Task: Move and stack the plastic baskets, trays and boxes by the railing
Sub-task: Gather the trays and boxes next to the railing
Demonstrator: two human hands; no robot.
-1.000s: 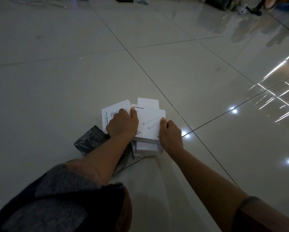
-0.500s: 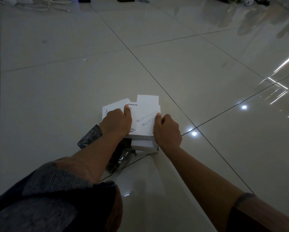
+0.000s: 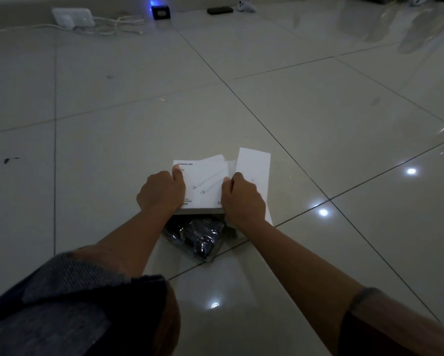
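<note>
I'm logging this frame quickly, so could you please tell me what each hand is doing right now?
Left hand: grips the left edge of the top white box, thumb on top.
Right hand: grips its right edge.

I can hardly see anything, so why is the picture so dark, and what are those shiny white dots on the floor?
Head view: the room is dim, so the white box in both hands stands out; the dots are lamp glare mirrored on the glossy tiled floor; the wide lens bends the tile lines near the edges.

Hands (image 3: 161,194) apparently gripping white box (image 3: 205,181)
</note>
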